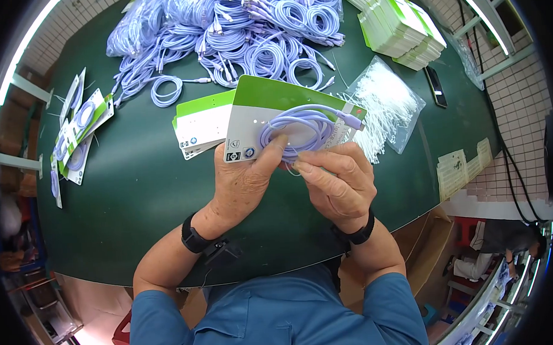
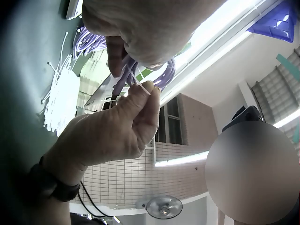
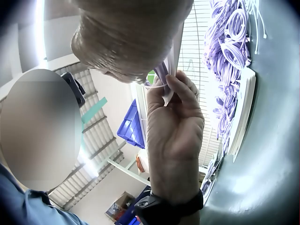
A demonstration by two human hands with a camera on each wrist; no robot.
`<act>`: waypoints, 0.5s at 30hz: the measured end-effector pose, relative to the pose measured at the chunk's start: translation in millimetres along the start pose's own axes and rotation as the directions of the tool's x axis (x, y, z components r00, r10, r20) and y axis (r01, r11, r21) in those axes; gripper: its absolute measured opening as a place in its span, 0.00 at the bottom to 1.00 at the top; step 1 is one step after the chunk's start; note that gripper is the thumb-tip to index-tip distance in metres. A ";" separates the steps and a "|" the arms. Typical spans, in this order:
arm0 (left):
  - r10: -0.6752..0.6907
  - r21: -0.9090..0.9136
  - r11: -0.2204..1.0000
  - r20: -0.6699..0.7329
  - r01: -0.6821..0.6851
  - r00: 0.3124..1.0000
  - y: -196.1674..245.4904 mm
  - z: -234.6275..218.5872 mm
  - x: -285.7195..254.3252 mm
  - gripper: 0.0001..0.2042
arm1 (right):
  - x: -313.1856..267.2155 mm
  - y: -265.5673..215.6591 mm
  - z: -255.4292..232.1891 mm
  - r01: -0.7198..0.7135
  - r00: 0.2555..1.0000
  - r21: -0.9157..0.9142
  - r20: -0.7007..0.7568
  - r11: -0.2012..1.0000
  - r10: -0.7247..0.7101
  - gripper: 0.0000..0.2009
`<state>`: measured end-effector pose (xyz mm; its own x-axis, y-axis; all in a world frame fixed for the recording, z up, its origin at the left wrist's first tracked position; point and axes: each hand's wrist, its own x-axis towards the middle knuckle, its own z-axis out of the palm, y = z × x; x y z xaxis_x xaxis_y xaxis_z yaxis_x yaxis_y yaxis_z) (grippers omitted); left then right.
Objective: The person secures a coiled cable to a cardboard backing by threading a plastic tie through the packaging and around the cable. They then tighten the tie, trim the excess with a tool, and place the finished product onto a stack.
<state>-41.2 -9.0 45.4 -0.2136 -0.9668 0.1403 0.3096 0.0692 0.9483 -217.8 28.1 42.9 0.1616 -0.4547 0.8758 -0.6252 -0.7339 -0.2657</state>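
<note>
left hand [image 1: 243,183]: thumb clamps green-and-white backing card [image 1: 274,114] | right hand [image 1: 338,179]: fingertips pinch thin white tie [image 2: 136,79] at coiled lilac cable [image 1: 302,128] | above dark green table [image 1: 135,191], near edge

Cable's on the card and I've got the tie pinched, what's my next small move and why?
Probably pull the white tie snug with the right hand: the left hand pins the coiled lilac cable against the card, and the tie's end looks loose.

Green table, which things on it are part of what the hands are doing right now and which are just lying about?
In use:
left hand
right hand
card
coiled purple cable
thin white tie

Lying about:
cable pile
bag of white ties
stack of cards
finished packs
phone
</note>
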 end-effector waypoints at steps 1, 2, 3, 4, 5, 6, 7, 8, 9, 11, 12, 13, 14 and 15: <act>0.021 0.029 0.999 0.010 -0.021 1.000 -1.0 -1.0 0.2 0.08 | 0.1 -0.3 0.1 0.003 1.000 0.001 0.002 1.000 -0.003 0.21; 0.042 0.058 0.997 0.019 -0.043 0.999 -2.0 -2.1 0.5 0.08 | 0.1 -0.5 0.9 -0.007 1.000 0.000 0.001 1.000 0.007 0.20; 0.061 0.086 0.994 0.029 -0.064 0.998 -2.6 -2.6 0.7 0.08 | -0.1 -0.7 1.9 -0.017 1.000 0.000 0.000 1.000 0.017 0.20; 0.062 0.085 0.994 0.027 -0.064 0.998 -2.3 -2.6 0.7 0.08 | -0.4 -0.6 2.5 -0.029 1.000 0.000 0.000 1.000 0.029 0.20; 0.062 0.096 0.993 0.028 -0.065 0.998 -1.6 -2.5 0.7 0.08 | -0.4 -0.3 2.8 -0.027 1.000 0.001 0.002 1.000 0.027 0.20; 0.063 0.107 0.992 0.028 -0.065 0.998 -0.9 -2.6 0.6 0.08 | -0.3 0.1 3.1 -0.032 0.999 -0.001 0.002 0.999 0.032 0.20; 0.063 0.118 0.991 0.028 -0.066 0.998 -0.6 -2.8 0.4 0.08 | -0.3 0.4 3.5 -0.037 0.999 -0.002 0.003 0.999 0.037 0.20; 0.065 0.117 0.991 0.025 -0.067 0.998 -1.2 -3.6 0.7 0.08 | -0.1 0.9 4.0 -0.040 0.999 -0.003 0.004 0.999 0.041 0.20; 0.089 0.153 0.984 0.041 -0.095 0.995 -2.8 -5.1 1.2 0.08 | -0.1 1.3 4.5 -0.038 0.999 -0.002 0.005 0.999 0.038 0.20; 0.136 0.223 0.963 0.075 -0.149 0.988 -5.8 -7.6 2.0 0.09 | -0.5 1.9 5.3 -0.045 0.999 0.003 0.004 0.999 0.045 0.19; 0.136 0.222 0.963 0.074 -0.149 0.988 -6.6 -7.9 1.7 0.09 | -0.8 2.0 5.7 -0.049 0.999 0.005 0.004 0.999 0.049 0.19; 0.111 0.200 0.972 0.064 -0.122 0.992 -7.4 -7.8 1.2 0.09 | -1.0 2.2 6.1 -0.049 0.999 0.006 0.005 0.999 0.049 0.19; 0.087 0.178 0.979 0.054 -0.095 0.995 -8.0 -7.4 0.6 0.09 | -1.0 2.7 6.6 -0.052 0.999 0.004 0.008 0.999 0.052 0.19; 0.062 0.155 0.986 0.045 -0.069 0.997 -8.4 -6.7 -0.3 0.09 | -1.0 3.1 7.2 -0.056 0.998 0.003 0.011 0.998 0.056 0.18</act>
<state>-37.6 -11.0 35.5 -0.2353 -0.9486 0.2119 0.1763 0.1727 0.9691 -214.4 22.6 38.3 0.1348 -0.5008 0.8550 -0.6314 -0.7085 -0.3154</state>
